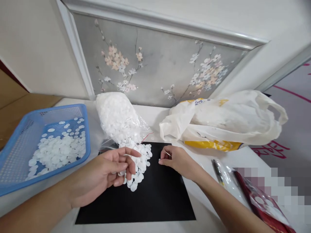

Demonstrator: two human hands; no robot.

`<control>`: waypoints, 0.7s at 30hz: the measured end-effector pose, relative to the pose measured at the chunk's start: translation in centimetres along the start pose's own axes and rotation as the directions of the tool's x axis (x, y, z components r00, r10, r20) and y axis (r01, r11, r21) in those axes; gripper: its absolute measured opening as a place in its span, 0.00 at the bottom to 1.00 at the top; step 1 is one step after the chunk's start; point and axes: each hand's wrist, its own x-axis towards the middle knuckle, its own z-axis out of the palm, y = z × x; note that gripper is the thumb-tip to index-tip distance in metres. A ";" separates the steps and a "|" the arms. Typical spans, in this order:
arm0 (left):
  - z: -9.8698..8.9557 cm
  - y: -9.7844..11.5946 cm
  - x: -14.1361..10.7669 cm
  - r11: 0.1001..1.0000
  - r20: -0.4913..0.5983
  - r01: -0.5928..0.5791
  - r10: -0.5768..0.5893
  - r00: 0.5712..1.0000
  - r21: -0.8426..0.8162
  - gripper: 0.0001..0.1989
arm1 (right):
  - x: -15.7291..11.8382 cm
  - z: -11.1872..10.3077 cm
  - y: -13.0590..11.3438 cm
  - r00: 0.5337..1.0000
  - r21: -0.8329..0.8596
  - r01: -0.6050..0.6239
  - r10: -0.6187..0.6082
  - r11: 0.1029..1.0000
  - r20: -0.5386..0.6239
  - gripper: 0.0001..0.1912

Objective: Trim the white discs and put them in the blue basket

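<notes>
Small white discs (139, 176) lie in a heap on a black mat (155, 204), spilling from the mouth of a clear plastic bag (116, 113) full of them. Over the heap's left side, my left hand (116, 166) is curled around a few white discs, its index finger stretched out. My right hand (173, 158) is at the mat's right upper part, thumb and fingertips pinched together. A thin metallic tool shows between its fingers, with a small white bit at the fingertips.
At the left stands a blue basket (87, 139) holding many white discs. A white and yellow plastic bag (223, 123) lies at the back right. Nearer on the right are a dark pen (218, 171) and a red item (262, 204) with clear packets.
</notes>
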 end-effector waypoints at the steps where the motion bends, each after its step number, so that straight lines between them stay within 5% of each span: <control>1: -0.2 0.1 0.1 1.000 -0.013 -0.013 0.013 1.000 -0.002 0.14 | -0.2 0.1 -0.3 1.000 -0.004 0.025 -0.025 1.000 -0.002 0.06; 8: -1.1 0.5 0.5 0.994 -0.144 -0.110 0.112 0.983 0.027 0.12 | -1.3 2.8 -2.3 0.969 -0.086 0.245 -0.246 0.966 -0.001 0.07; 14: -1.0 -0.7 1.1 0.949 -0.164 -0.039 0.094 0.982 0.314 0.12 | -1.3 4.9 -1.3 0.927 -0.219 0.362 -0.375 0.906 -0.020 0.10; 17: -0.6 -1.1 1.6 0.791 -0.167 -0.031 0.167 0.972 0.611 0.09 | -1.2 4.9 -0.8 0.908 -0.248 0.408 -0.420 0.879 0.004 0.12; 21: -0.4 -0.9 1.5 0.345 -0.156 0.015 0.384 0.910 0.938 0.06 | -0.9 4.4 -0.8 0.894 -0.224 0.443 -0.447 0.868 0.033 0.16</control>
